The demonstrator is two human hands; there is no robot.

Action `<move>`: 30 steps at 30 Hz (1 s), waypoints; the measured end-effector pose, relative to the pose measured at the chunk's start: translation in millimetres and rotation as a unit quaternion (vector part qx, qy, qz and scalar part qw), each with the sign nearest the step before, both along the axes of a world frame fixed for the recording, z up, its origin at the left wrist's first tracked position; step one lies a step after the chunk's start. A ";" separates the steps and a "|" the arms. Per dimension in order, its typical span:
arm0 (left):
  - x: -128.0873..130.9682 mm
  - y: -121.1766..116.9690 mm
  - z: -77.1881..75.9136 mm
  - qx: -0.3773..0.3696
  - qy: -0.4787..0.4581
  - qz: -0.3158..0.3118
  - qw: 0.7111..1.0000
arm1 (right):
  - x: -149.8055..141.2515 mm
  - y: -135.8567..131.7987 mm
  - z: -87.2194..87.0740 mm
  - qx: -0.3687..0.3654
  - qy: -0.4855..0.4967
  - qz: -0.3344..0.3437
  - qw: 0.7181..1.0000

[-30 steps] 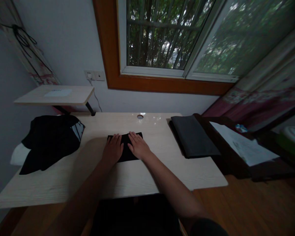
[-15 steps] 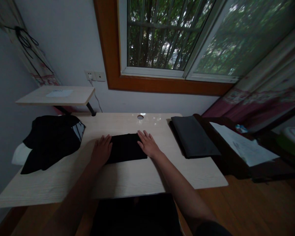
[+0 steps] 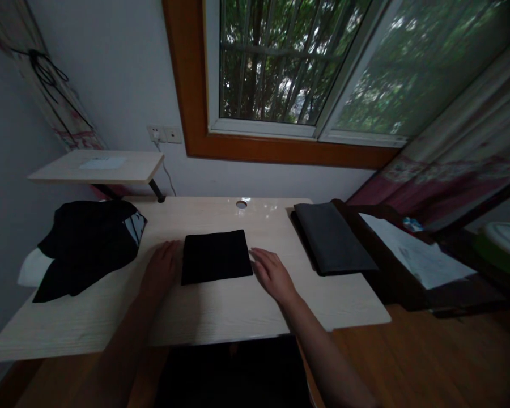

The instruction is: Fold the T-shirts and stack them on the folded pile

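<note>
A flat black rectangle, looking like folded cloth point(image 3: 216, 256), lies in the middle of the pale wooden desk point(image 3: 238, 311). To its left is my left hand point(image 3: 162, 265), a small gap from the cloth's edge, fingers stretched out and holding nothing. My right hand point(image 3: 274, 275) sits close by the cloth's right edge with its fingers extended; whether the fingertips touch the edge is hard to tell. A heap of black clothing point(image 3: 93, 243) with a grey-white patch rests at the left of the desk.
A dark grey folder-like stack point(image 3: 331, 238) lies at the desk's right side. A raised shelf point(image 3: 93, 170) stands at the back left. Beyond the right edge, a sheet of paper point(image 3: 412, 255) lies on dark furniture. The desktop has a round hole point(image 3: 241, 204) near the wall.
Both hands have come off the black cloth and moved outward, the left hand to the left and the right hand to the right and nearer me. The cloth lies fully uncovered.
</note>
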State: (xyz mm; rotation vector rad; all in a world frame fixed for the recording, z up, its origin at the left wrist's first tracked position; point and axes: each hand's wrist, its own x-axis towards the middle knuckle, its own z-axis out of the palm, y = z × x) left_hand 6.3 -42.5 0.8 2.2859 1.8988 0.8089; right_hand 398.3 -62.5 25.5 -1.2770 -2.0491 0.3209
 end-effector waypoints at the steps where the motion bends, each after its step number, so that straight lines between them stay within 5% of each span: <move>1: 0.5 0.0 1.0 -0.001 0.000 -0.009 1.000 | -0.3 -3.5 1.3 0.003 -0.009 0.015 1.000; 20: 3.4 -4.8 6.2 0.019 -0.014 -0.017 1.000 | -1.3 -6.1 -5.9 0.013 -0.014 0.084 0.996; 30: 6.4 -13.5 18.2 0.094 -0.004 -0.145 0.985 | -2.6 -4.1 -8.7 0.042 0.009 0.101 0.994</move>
